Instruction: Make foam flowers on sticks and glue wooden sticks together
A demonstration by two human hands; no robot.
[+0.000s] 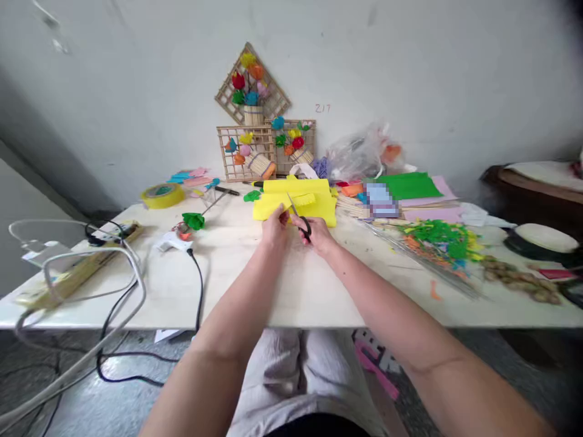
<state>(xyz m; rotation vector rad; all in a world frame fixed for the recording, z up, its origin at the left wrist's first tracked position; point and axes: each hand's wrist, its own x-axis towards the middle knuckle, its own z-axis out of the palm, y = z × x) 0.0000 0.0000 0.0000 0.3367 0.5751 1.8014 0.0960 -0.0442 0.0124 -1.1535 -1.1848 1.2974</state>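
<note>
My left hand [274, 227] pinches one end of a narrow yellow paper strip [304, 199], which points up and to the right. In my right hand [320, 235] is a pair of scissors with black handles [306, 229]. The thin blades reach up and left to the strip, close to my left fingers; whether they are parted I cannot tell. Both hands are over the near side of larger yellow crepe paper [324, 211], which lies flat with a folded or rolled part behind it. A small green paper piece [252, 195] lies at its left.
Lattice panels with paper flowers [246, 152] lean on the wall. At left are yellow tape [163, 195], a green paper flower [194, 220], a white glue gun [175, 241] and a power strip [75, 276]. Wires [428, 264], green scraps [449, 237] and green paper [410, 185] lie at right.
</note>
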